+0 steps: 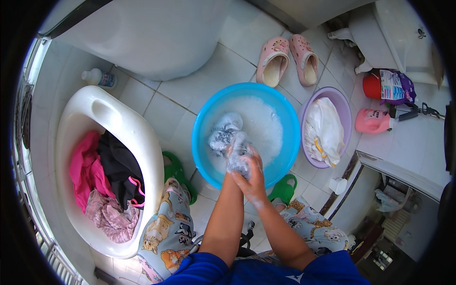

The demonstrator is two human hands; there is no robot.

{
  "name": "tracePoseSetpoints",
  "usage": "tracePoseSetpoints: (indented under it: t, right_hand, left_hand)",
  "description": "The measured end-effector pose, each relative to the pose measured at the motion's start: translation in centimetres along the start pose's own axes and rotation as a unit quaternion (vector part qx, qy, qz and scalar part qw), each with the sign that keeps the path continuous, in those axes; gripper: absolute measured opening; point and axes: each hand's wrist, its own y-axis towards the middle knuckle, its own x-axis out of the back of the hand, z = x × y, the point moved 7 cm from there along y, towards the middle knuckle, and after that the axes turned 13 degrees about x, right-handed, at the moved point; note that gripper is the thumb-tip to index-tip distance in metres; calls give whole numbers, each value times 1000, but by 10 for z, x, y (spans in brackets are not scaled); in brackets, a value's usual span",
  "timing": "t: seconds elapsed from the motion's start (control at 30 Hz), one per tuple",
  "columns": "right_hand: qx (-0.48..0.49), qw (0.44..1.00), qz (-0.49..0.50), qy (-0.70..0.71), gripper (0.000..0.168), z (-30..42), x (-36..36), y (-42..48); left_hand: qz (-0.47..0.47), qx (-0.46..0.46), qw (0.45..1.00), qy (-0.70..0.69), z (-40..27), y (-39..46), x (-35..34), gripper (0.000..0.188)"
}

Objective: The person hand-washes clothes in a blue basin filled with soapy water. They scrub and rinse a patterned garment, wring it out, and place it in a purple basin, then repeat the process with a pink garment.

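Note:
Over a blue plastic basin point(196, 142) of sudsy water, my two hands are pressed together around a wet, foamy grey-and-white cloth point(239, 151). My right hand point(252, 171) wraps the cloth from the right, with suds on its fingers and wrist. Most of my left hand point(229, 151) is hidden under the cloth, which it grips from the left. A bunched, patterned part of the fabric point(222, 137) lies in the foam beyond my hands. Whether it is the same piece, I cannot tell.
At left stands a white tub point(117, 114) holding pink and black clothes. A purple basin point(349, 131) with white fabric sits right of the blue one. Pink clogs point(273, 64) stand beyond. Near the right wall are a pink jug point(372, 120) and purple bag point(402, 87). A white bottle point(99, 77) lies upper left.

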Motion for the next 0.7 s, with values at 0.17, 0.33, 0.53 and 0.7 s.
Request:
tracePoseSetpoints:
  t: [0.17,0.33,0.53,0.7]
  right_hand:
    - [-131,974,-177,-62,22,-65,3,25]
    - [-85,988,-103,72,15,-21,3,0]
    - [-138,983,-119,-39,18,-56,2,23]
    - [-36,978,-167,-118,15,-37,30,22]
  left_hand:
    - [-80,-96,984,129,11,-6,-14,24]
    - [-59,-32,995,77,-10,-27,-44,38]
    - [-91,-39,990,99,-6,-3,31,31]
    - [-103,31,981,162,14,-15,-22,26]
